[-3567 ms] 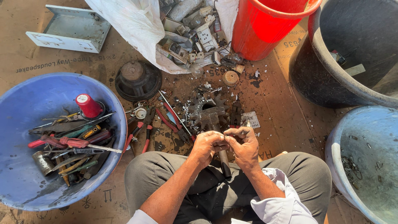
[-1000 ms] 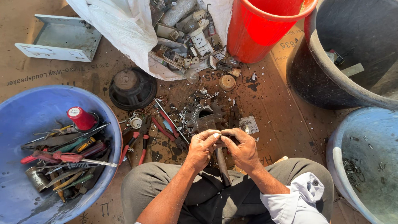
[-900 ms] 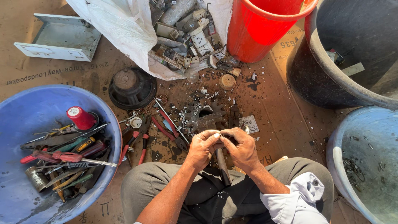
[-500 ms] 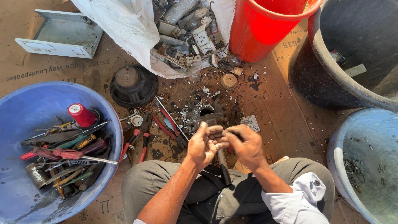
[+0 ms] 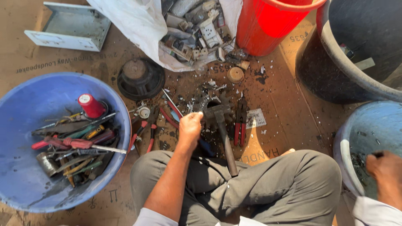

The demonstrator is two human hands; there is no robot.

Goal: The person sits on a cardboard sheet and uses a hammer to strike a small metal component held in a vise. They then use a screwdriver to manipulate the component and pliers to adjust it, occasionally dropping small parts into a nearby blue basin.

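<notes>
Head view: floor covered w/ brown cardboard sheet (image 5: 289,121), sunlit, littered w/ small metal bits and dark grime. Person sits cross-legged, grey trousers, knees at bottom of frame.

Left hand (image 5: 190,127) curled down over the scrap pile, fingers closed round a small piece; what exactly is pinched, can't tell. Hammer (image 5: 222,125) just right of that hand: head touching or nearly touching the knuckles, handle running back toward the lap and resting on the trouser leg. Red-handled pliers (image 5: 240,121) just beyond the hammer on its right. More red-handled cutters (image 5: 144,134) left of the hand, near it. Black speaker cone (image 5: 140,78) farther up-left of the hand.

Right hand (image 5: 385,167) well apart from the left, far right, over the rim of the light-blue tub (image 5: 356,134). Fingers curled; grip hidden by angle, can't tell if anything is held.

Big blue basin (image 5: 25,104) far left of the left hand, holding screwdrivers, tools and a red spool (image 5: 90,105). Ahead of the hands: white sack (image 5: 134,25) spilling switch parts, red bucket (image 5: 268,25), black tub (image 5: 335,62), grey metal bracket (image 5: 71,27).
</notes>
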